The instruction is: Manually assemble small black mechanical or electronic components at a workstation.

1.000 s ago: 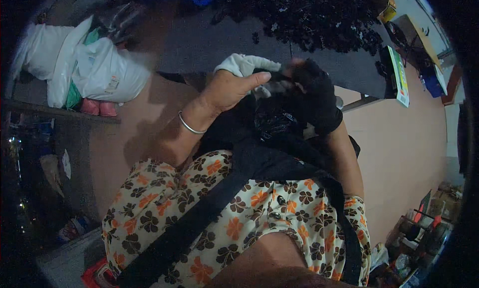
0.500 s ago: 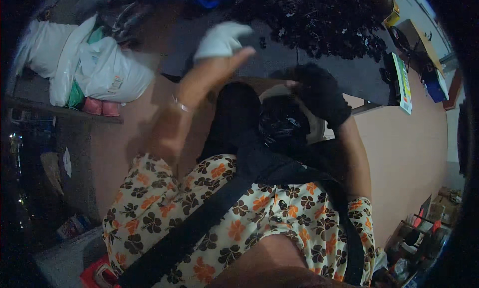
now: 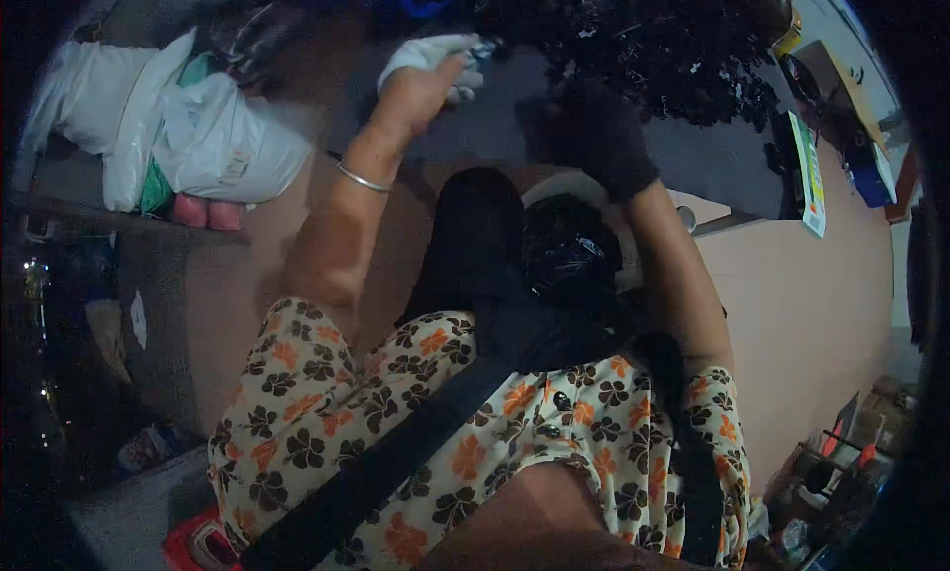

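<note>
My left hand (image 3: 427, 74), in a white glove with the thumb bare, is pinched on a small dark part (image 3: 483, 48) with a shiny spot. Its exact kind is too small to make out. In a black glove, my right hand (image 3: 599, 141) hovers over the near edge of the dark table (image 3: 495, 126). Its fingers blur into the dark background, so their pose is hidden. Beyond the right hand lies a large heap of small black parts (image 3: 683, 66). Close to my lap is a pale round container (image 3: 625, 237) with shiny black contents (image 3: 569, 249).
White plastic sacks (image 3: 233, 141) and pink packs (image 3: 206, 212) sit on a ledge at the left. A green and white box (image 3: 809, 175) stands at the table's right end. Something blue and curved (image 3: 427, 7) lies at the far side. Shelves with clutter (image 3: 821, 472) fill the lower right.
My left hand has closed on the small dark part and shifted slightly left. My right hand has moved up and left, away from above the container to over the table.
</note>
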`<act>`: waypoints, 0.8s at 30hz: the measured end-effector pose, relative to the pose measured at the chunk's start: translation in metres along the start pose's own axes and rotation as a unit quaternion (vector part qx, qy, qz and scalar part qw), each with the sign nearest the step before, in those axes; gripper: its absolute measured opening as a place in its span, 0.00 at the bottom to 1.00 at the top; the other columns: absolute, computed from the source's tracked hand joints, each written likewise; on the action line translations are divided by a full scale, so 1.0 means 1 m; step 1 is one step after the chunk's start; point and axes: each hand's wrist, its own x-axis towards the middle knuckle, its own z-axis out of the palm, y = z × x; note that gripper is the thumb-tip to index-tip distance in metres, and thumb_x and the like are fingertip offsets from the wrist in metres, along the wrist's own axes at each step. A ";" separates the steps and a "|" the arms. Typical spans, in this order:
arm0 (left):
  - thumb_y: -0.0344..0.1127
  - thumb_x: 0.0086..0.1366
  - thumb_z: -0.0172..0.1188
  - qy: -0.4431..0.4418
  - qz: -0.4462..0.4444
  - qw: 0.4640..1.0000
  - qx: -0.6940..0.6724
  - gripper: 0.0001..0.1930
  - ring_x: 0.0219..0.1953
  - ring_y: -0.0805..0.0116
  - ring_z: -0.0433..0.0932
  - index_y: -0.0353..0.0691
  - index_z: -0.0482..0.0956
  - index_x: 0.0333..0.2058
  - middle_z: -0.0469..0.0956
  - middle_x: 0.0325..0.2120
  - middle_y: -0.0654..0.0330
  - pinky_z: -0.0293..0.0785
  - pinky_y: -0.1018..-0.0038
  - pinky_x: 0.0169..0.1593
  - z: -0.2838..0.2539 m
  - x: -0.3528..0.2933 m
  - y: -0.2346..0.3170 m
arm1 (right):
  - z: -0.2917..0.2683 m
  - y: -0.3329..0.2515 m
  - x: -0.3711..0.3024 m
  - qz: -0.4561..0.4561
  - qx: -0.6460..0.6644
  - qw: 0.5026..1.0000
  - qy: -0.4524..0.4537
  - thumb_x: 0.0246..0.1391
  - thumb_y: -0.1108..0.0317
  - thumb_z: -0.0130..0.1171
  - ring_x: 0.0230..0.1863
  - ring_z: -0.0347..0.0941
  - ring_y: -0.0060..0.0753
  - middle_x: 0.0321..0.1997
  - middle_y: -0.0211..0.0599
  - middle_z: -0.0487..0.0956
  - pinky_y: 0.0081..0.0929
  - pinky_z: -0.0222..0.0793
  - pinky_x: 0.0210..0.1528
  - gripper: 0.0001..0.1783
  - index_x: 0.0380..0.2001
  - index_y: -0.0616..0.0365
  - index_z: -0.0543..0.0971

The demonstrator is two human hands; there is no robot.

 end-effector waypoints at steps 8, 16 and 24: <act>0.24 0.54 0.56 -0.111 0.054 0.991 -0.047 0.16 0.26 0.79 0.73 0.33 0.73 0.44 0.77 0.28 0.59 0.71 0.83 0.31 0.037 -0.058 0.031 | -0.014 -0.028 -0.032 0.159 0.262 0.947 0.094 0.47 0.71 0.58 0.31 0.73 0.22 0.30 0.32 0.78 0.21 0.69 0.33 0.11 0.36 0.60 0.76; 0.22 0.54 0.54 -0.133 0.123 0.983 0.013 0.15 0.29 0.77 0.75 0.34 0.74 0.43 0.77 0.35 0.58 0.74 0.82 0.30 0.044 -0.077 0.056 | -0.024 -0.032 -0.045 -0.068 -0.018 0.990 0.126 0.45 0.71 0.60 0.32 0.75 0.38 0.31 0.41 0.77 0.28 0.70 0.32 0.09 0.32 0.57 0.76; 0.25 0.55 0.56 -0.159 0.119 0.980 0.001 0.15 0.26 0.75 0.76 0.33 0.74 0.42 0.78 0.30 0.57 0.75 0.81 0.29 0.038 -0.080 0.063 | -0.034 -0.036 -0.042 -0.138 -0.079 0.983 0.093 0.44 0.71 0.59 0.29 0.73 0.43 0.29 0.41 0.75 0.33 0.67 0.28 0.08 0.31 0.57 0.74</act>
